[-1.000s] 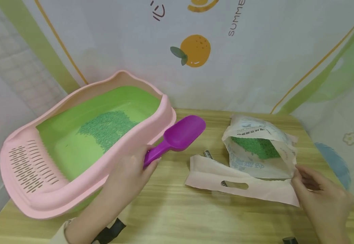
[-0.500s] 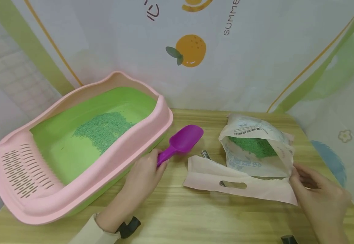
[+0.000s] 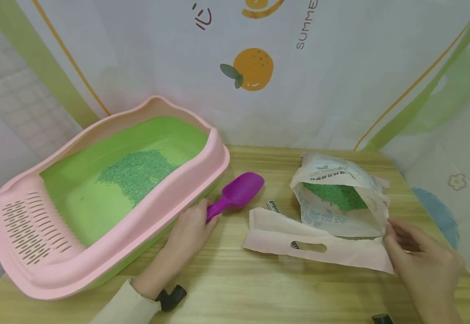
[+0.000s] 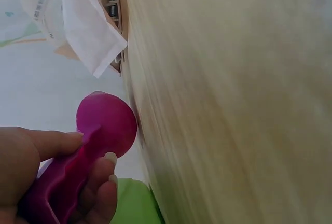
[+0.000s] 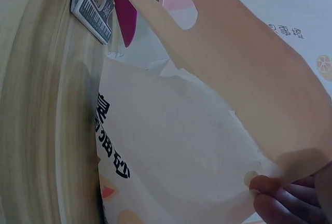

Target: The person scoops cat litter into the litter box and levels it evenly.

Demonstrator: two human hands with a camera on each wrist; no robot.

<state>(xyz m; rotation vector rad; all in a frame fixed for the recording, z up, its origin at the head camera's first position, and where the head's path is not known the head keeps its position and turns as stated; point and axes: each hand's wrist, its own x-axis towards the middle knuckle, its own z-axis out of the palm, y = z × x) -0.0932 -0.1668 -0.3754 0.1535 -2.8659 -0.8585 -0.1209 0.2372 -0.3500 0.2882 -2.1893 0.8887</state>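
Observation:
My left hand (image 3: 192, 227) grips the handle of a purple scoop (image 3: 243, 190), its bowl pointing towards the bag and low over the table. The left wrist view shows thumb and fingers around the scoop (image 4: 106, 123). My right hand (image 3: 425, 261) pinches the torn top edge of a white bag of cat litter (image 3: 324, 218). The bag lies with its mouth spread, and green pellets (image 3: 340, 196) show inside. Its torn top strip (image 3: 352, 254), with a slot handle, still hangs on near my right fingers. Those fingertips (image 5: 262, 182) hold the bag's corner in the right wrist view.
A litter box with a pink rim (image 3: 178, 193) and green pan stands on the left of the wooden table (image 3: 235, 288), with green pellets (image 3: 139, 171) spread inside. Beside the bag lies a striped clip (image 5: 93, 16). A printed curtain (image 3: 170, 58) hangs behind.
My left hand has moved right, away from the litter box, and the scoop has dropped lower towards the table. My right hand keeps its pinch on the bag. The view has shifted slightly.

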